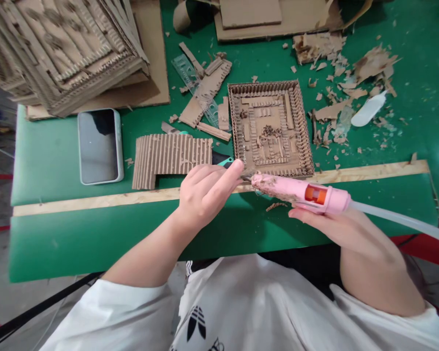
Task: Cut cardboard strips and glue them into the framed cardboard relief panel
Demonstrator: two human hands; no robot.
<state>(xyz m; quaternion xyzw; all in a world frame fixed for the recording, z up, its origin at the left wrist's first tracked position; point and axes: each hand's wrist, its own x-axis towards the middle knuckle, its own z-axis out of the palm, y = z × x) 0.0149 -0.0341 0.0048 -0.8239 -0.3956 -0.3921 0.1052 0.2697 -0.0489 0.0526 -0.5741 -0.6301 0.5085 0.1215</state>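
Note:
My right hand [336, 224] is wrapped round a pink glue gun [300, 192] held level, its nozzle pointing left with a translucent glue stick trailing off to the right. My left hand [205, 192] is closed in a pinch right at the nozzle tip; what it pinches is too small to make out. Just beyond the tip lies a square cardboard model [270, 129] with corrugated walls and small pieces inside. A corrugated cardboard sheet [170, 156] lies flat to the left of it.
A phone [100, 145] lies face up at the left. A stack of cardboard frames [62, 48] fills the far left. A clear ruler [195, 80], cardboard strips, scraps [351, 78] and a white object [369, 109] litter the green table [51, 161]. A wooden strip [95, 199] runs across.

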